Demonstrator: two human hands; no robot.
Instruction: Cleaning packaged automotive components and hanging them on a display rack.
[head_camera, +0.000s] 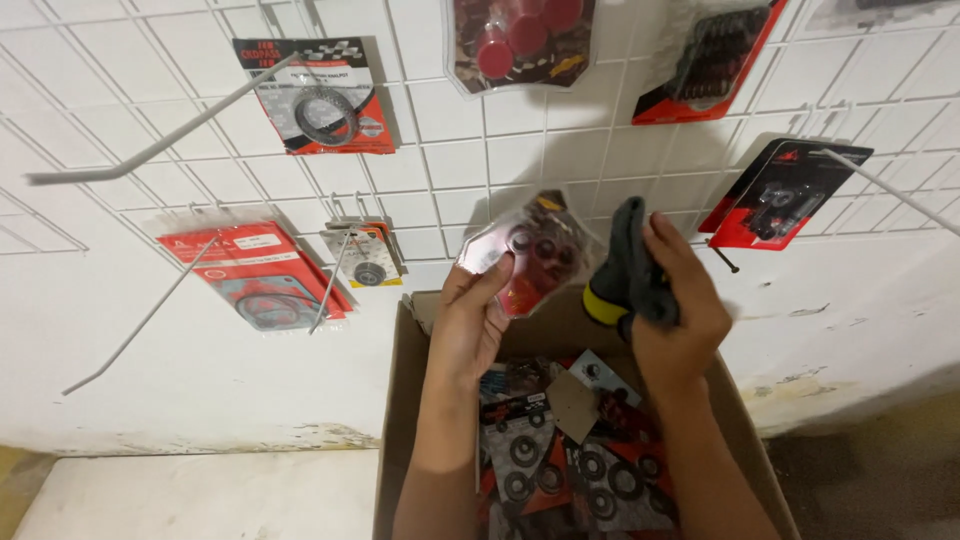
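Observation:
My left hand (470, 325) holds up a clear blister pack (530, 255) with a red card and round black parts inside. My right hand (680, 305) grips a bunched dark grey cloth or glove with a yellow cuff (622, 280), right next to the pack. Both hands are raised above an open cardboard box (400, 400) full of several similar red-carded packs of rings and seals (560, 460). Behind the hands a white wire grid panel (440, 170) covers the wall.
Packs hang on the grid: a ring pack (320, 100) upper left, a flat red pack (255, 275) at left, a small pack (365, 255), red caps (520, 40) on top, black-red packs (770, 195) at right. Long bare hooks (160, 140) jut out at left and right.

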